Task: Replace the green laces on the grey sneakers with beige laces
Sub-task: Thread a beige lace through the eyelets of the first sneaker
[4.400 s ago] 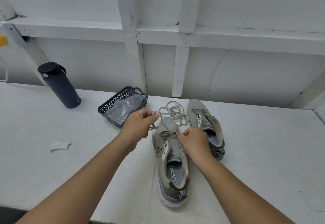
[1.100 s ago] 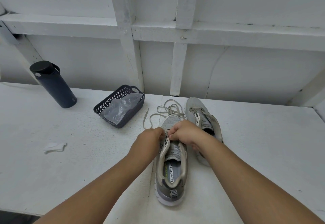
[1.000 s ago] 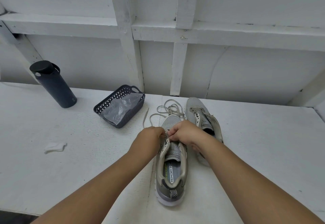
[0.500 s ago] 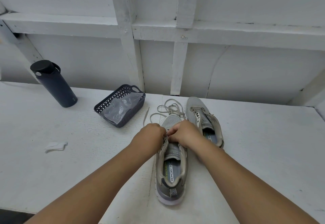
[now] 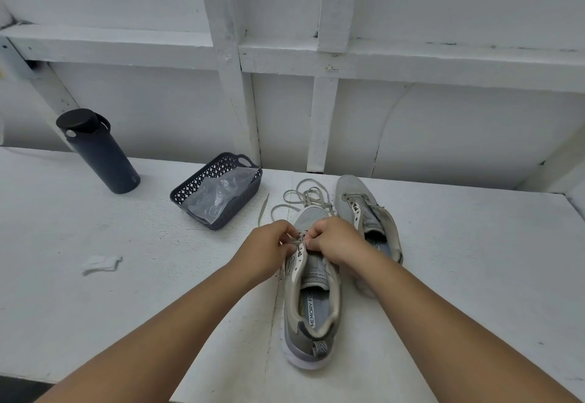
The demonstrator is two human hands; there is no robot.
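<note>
White table [image 5: 95,323] fills 6 o'clock; white plank wall [image 5: 443,136] with beams [image 5: 228,86] spans 12 o'clock, evenly lit.

Grey sneakers [image 5: 311,301], beige laces [image 5: 304,195], dark navy bottle [image 5: 101,154], dark lattice-patterned basket [image 5: 209,177], white surface [image 5: 95,228].

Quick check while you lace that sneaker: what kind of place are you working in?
Probably a plain workshop or storage room, not a living space. The worktop is a rough white-painted board, the wall behind it is bare painted panels with exposed framing, and only a dark bottle and a small basket sit nearby.
</note>
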